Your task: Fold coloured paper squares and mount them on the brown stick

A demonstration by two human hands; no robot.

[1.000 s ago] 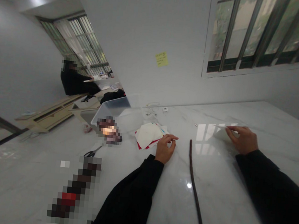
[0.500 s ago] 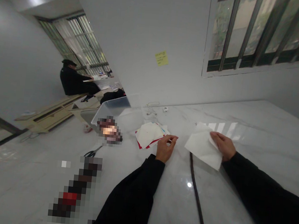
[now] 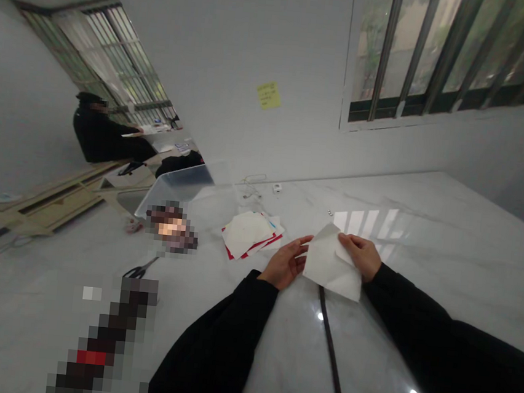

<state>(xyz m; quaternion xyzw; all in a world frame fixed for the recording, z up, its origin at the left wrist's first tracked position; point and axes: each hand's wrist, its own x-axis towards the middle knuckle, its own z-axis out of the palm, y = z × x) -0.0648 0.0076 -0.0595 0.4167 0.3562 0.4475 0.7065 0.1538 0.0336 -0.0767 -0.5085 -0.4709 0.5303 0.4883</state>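
A white sheet of paper (image 3: 332,264), creased and partly folded, hangs just above the marble table top (image 3: 412,371). My right hand (image 3: 360,256) is shut on its upper right edge. My left hand (image 3: 286,262) lies with fingers spread right beside the sheet's left edge, seeming to touch it. Beneath the sheet runs a dark brown strip (image 3: 329,342), its upper end hidden by the paper. A stack of white and red paper sheets (image 3: 245,235) lies to the left of my left hand.
Black-handled scissors (image 3: 140,268), a clear plastic box (image 3: 187,190) and two pixelated objects (image 3: 170,228) (image 3: 103,335) are on the table's left. A small white socket (image 3: 276,187) and cable lie at the far edge. A seated person (image 3: 101,135) works farther off.
The white sheet has moved left and is now over the strip's upper end, closer to my left hand. My right hand has come leftward with it. The whole view has shifted slightly.
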